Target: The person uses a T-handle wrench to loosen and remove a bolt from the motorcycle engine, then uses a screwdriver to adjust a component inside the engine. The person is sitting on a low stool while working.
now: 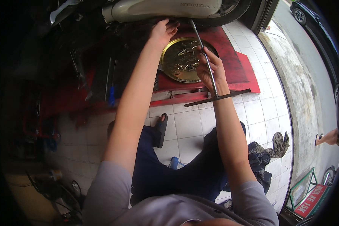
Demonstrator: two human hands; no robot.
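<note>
My right hand (210, 67) is closed around the shaft of a T-handle wrench (207, 62). The wrench's crossbar lies over my right forearm, and its far end reaches the underside of a motorbike's silver-grey exhaust muffler (158, 10). My left hand (165, 31) is raised to the muffler's lower edge, its thumb and fingers apart and no object visible in it. Whether the fingertips touch the bike is hard to make out. Between and below the hands sits a round gold-coloured tray (168, 49) with several small metal parts in it.
The tray rests on a red work platform (231, 64). A blue-handled screwdriver (112, 96) and several dark tools lie to its left. The rear tyre (233, 14) is beside the muffler. Dark cloths (259, 160) lie on the white tiles at right, near the street edge.
</note>
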